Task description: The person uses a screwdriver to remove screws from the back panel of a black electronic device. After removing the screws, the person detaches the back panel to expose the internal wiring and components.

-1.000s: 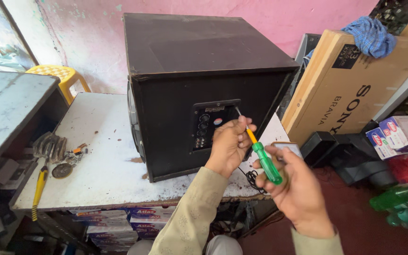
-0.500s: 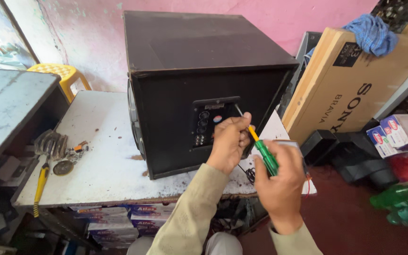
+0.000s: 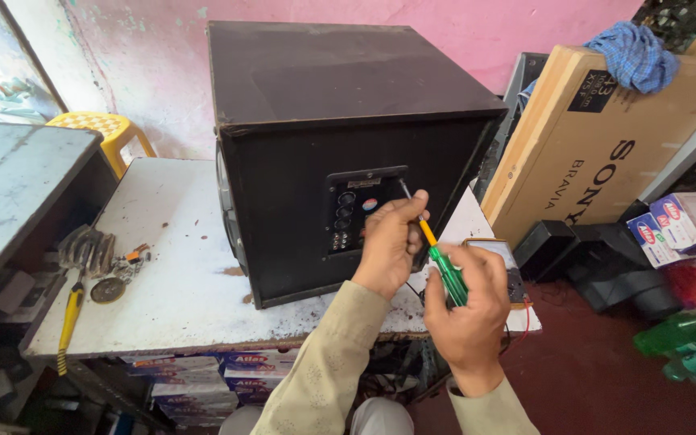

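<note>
A large black speaker cabinet (image 3: 340, 113) stands on a worn white table (image 3: 163, 266), its rear control panel (image 3: 360, 209) facing me. My right hand (image 3: 469, 310) grips the green handle of a screwdriver (image 3: 437, 250), whose metal tip reaches the panel's upper right corner. My left hand (image 3: 392, 242) rests against the panel and pinches the screwdriver's shaft near the tip, steadying it.
Metal parts (image 3: 90, 254) and a yellow-handled tool (image 3: 70, 318) lie at the table's left edge. A big cardboard box (image 3: 598, 145) leans at the right with a blue cloth (image 3: 634, 52) on it. A yellow stool (image 3: 102, 129) stands behind; small boxes (image 3: 682, 225) and bottles (image 3: 686, 350) clutter the right.
My right hand shifted slightly lower and turned on the screwdriver handle. My left hand stays at the panel, and the tip remains at the same corner.
</note>
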